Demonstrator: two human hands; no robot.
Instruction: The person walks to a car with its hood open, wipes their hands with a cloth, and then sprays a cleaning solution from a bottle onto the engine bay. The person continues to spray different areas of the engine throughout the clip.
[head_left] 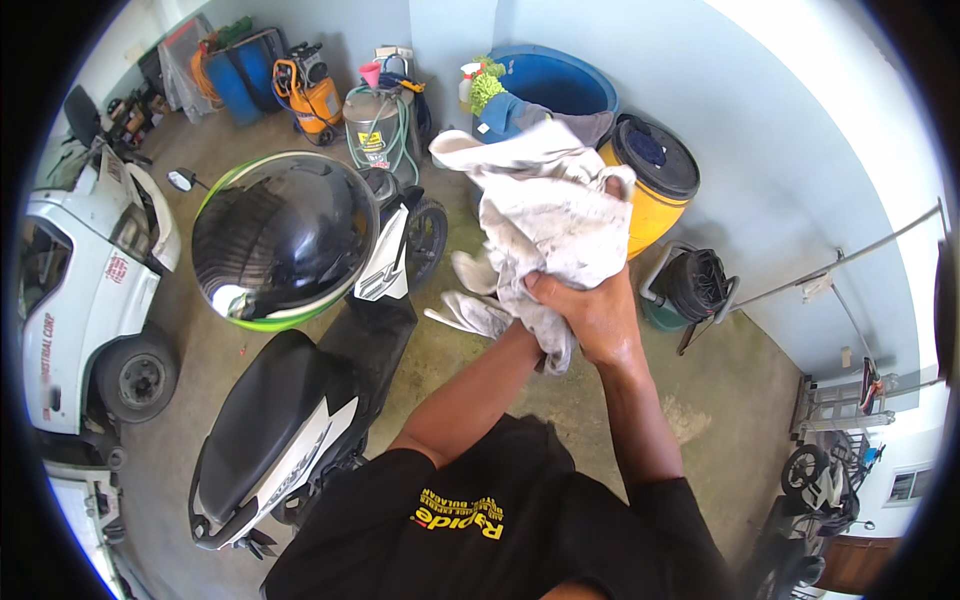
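Your right hand (590, 315) grips the bunched white rag (545, 215) at chest height, off the floor; your left hand is buried in its folds, grip unclear. Helmet (283, 238) sits perched on the scooter (300, 400) just left, within reach.

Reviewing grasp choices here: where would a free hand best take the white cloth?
By the loose upper fold of the white cloth, coming from above. The lower part is bunched inside the right hand, with the left hand hidden under the fabric, while the top hangs open, free and easy to pinch.
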